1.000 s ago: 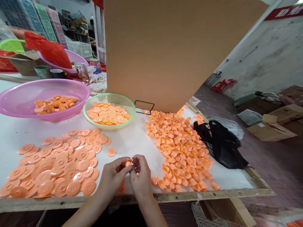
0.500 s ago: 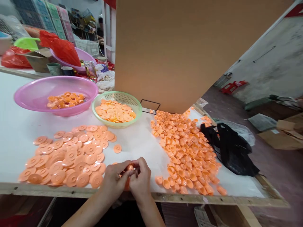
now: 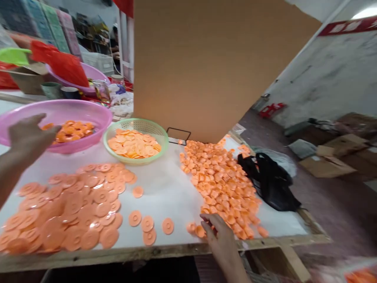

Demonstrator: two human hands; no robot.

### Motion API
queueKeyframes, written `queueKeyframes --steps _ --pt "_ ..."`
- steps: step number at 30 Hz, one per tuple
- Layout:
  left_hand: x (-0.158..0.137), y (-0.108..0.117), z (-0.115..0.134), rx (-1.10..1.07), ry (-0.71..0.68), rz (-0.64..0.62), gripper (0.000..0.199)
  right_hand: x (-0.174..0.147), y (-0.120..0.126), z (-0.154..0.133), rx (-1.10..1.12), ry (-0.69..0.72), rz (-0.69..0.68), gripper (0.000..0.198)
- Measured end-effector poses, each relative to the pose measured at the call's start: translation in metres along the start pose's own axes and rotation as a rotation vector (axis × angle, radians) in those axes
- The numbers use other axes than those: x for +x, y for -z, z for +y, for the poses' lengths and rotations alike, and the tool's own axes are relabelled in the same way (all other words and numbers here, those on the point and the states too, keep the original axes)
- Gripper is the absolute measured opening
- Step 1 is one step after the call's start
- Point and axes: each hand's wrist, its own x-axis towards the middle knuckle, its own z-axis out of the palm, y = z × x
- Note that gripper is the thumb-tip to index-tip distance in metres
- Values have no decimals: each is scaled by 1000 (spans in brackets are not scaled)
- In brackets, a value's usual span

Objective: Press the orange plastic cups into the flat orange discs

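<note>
A white-topped table with a wooden edge fills the foreground. In the head view, the blurred left hand spreads its fingers at the translucent pink plastic basin of orange pieces. The right hand, fingers loosely parted, is at the heap of small orange plastic cups; pinching one from its edge should disturb the others least.

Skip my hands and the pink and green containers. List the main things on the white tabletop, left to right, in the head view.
Orange disc pile → loose discs → orange cup pile → black bag.
</note>
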Motion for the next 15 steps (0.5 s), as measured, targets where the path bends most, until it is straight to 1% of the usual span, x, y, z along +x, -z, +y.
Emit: queueKeyframes --steps 1,2,3,4,5,7,8,10,12,14,15 --pt "-7 -6 -1 48 20 0 43 -3 4 5 -19 -15 -10 25" --pt "-22 -12 1 60 -15 2 38 -4 7 7 -32 -22 -23 25" --pt "-44 -18 7 29 -116 -24 35 -4 8 7 -41 -22 -37 26" --pt "-71 -24 16 -33 -259 -94 35 -3 8 7 -48 -19 -49 26" --pt "-101 -31 26 -115 -392 -195 33 -1 6 5 -55 -13 -63 25" --pt "-155 -48 48 -217 -633 -498 24 3 3 1 -80 4 -94 24" --pt "-176 -57 58 -220 -662 -581 20 5 1 -2 -96 17 -108 22" --pt "-203 -72 72 -181 -640 -687 16 7 -3 -5 -126 52 -135 20" --pt "-214 -80 81 -178 -557 -731 13 8 -6 -7 -147 82 -147 21" --pt "-218 -77 89 -279 -419 -785 7 8 -10 -8 -139 89 -120 21" --pt "-221 -73 95 -370 -313 -842 6 8 -11 -9 -118 81 -82 20"
